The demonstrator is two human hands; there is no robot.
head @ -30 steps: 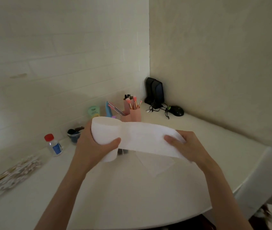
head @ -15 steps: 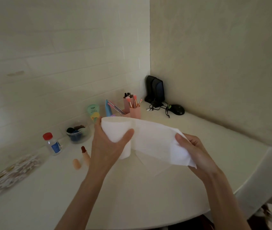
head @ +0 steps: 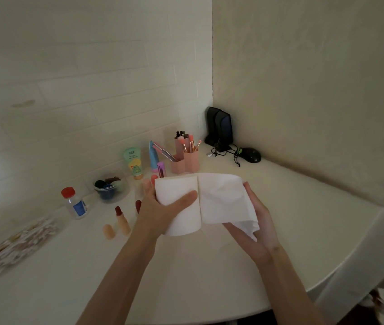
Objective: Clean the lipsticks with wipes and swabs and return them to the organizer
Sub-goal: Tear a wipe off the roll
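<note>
Since the left hand (head: 162, 207) grips the paper roll (head: 177, 191) to brace it while the right hand (head: 256, 227) pinches the loose sheet (head: 223, 198), I'd guess a wipe's getting torn off for the uncapped lipsticks (head: 121, 220) sitting just left of both.

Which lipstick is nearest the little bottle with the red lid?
The dark red lipstick in the beige case, with its beige cap off beside it. The other red lipstick and the pink one sit farther right, by the left hand.
</note>
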